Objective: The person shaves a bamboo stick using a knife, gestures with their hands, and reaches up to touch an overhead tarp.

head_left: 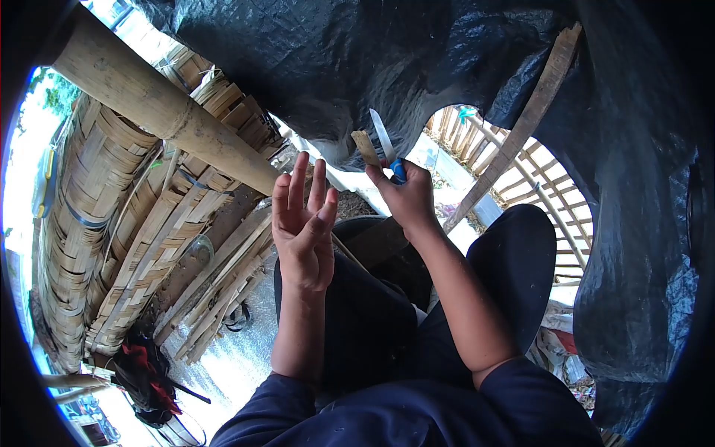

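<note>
My right hand (410, 195) is closed around the blue handle of a knife (383, 135), its blade pointing up and away from me. A short, flat piece of bamboo (366, 148) stands beside the blade, pinched near the right thumb. To its left, my left hand (305, 235) is raised with the palm towards me. Several of its fingers stretch upward, apart from one another, and the thumb lies across near the index finger. Nothing shows in that hand. Both hands are above my lap, in dark trousers (372, 305).
A thick bamboo pole (175, 123) crosses the upper left. Below it are rolled woven bamboo sheets (112, 216) and loose bamboo strips (223, 287). Black plastic sheeting (298, 59) hangs ahead and right, with a wooden slat (514, 141) slanting before it. A black-and-red bag (145, 380) is lower left.
</note>
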### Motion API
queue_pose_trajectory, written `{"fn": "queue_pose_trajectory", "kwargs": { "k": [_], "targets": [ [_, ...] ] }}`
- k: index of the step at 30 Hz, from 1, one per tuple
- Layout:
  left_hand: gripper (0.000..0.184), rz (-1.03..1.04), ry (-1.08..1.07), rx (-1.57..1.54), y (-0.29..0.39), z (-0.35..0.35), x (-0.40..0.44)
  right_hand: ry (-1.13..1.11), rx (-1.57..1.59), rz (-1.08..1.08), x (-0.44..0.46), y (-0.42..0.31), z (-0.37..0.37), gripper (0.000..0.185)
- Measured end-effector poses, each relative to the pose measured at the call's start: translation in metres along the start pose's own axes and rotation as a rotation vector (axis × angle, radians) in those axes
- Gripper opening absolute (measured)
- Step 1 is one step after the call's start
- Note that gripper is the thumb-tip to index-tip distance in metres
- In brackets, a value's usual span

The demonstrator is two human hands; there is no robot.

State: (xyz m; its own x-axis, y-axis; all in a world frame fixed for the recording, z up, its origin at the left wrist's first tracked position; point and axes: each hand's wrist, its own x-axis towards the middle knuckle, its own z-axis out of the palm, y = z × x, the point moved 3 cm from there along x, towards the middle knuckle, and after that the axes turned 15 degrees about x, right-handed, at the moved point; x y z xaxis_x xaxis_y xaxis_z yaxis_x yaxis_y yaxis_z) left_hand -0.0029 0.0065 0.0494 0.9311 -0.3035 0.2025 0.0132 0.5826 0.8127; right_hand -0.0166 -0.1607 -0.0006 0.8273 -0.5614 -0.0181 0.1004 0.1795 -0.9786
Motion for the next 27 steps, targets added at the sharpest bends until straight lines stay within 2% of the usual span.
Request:
{"fn": "queue_pose_trajectory", "kwargs": {
  "k": [9,16,18,27],
  "targets": [
    [0.067,0.073,-0.1,-0.033,0.0017,0.002,0.0009,-0.025,0.024,-0.009,-0.0002,0.0025,-0.0005,0.027],
    [0.065,0.058,-0.085,-0.021,-0.0004,-0.0006,0.0019,-0.026,0.044,0.02,0.0001,0.0049,0.001,0.027],
    [0.064,0.044,-0.019,0.038,-0.0006,0.0002,0.0018,-0.014,0.015,-0.006,-0.0004,0.0041,0.0009,0.027],
    [0.067,0.037,-0.047,0.026,-0.0028,0.0005,0.0014,-0.028,0.027,-0.053,-0.0002,0.006,0.0011,0.028]
  ]
}}
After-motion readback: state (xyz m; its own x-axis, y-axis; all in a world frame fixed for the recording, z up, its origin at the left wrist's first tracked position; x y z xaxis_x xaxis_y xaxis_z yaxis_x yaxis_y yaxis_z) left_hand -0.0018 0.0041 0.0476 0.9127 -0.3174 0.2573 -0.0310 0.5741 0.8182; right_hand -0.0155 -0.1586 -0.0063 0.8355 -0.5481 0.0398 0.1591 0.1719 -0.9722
